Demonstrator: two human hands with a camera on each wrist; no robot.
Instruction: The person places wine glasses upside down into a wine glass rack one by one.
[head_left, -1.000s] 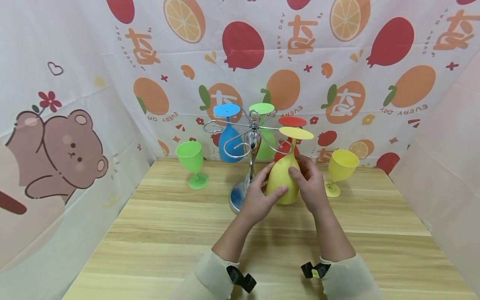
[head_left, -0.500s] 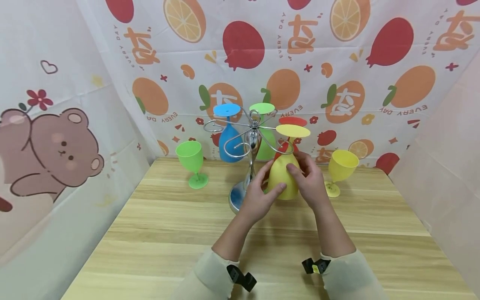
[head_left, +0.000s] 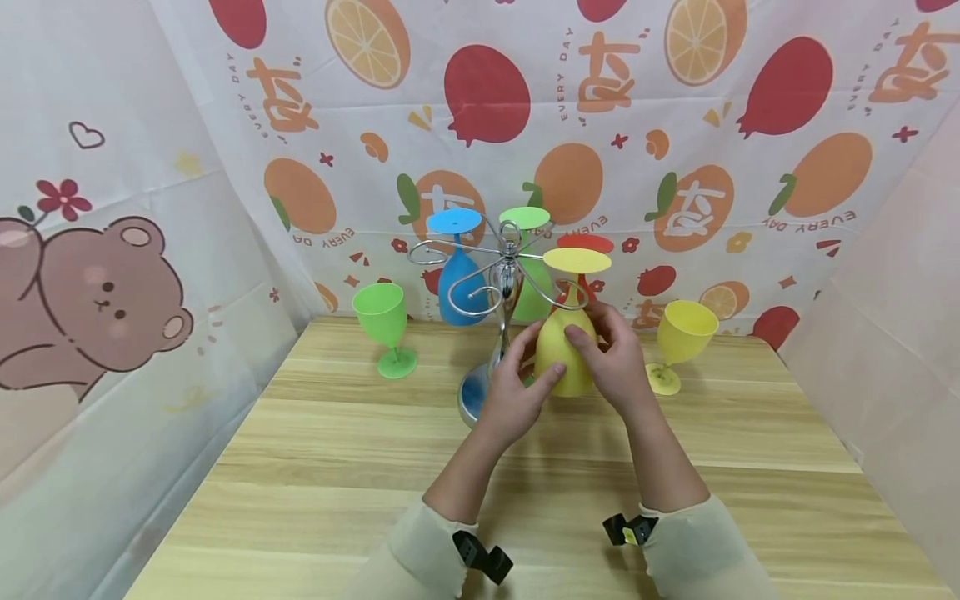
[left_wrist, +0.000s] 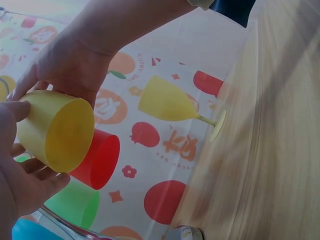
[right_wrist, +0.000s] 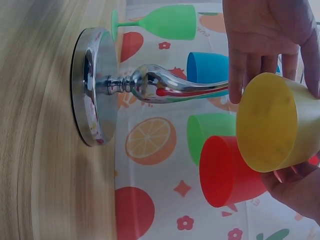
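Yellow goblet (head_left: 557,342): mouth down, above the counter (head_left: 315,500) toward its back edge, stem at a curled arm of the chrome rack (head_left: 506,287); can't tell if seated. Your left hand (head_left: 517,392) and right hand (head_left: 621,362): each grip clamped round its bowl. Blue goblet (head_left: 459,287), pale green goblet (head_left: 533,292), red goblet (right_wrist: 225,172) hang inverted. Upright: bright green goblet (head_left: 381,315), back left corner; second yellow goblet (head_left: 684,331), toward back right.

The rack (head_left: 507,283) is glossy, mirror-like metal; the yellow goblet (head_left: 558,337) smooth, matt plastic; the surface (head_left: 337,467) wood-grained; the creased backdrop (head_left: 543,50) probably cloth.
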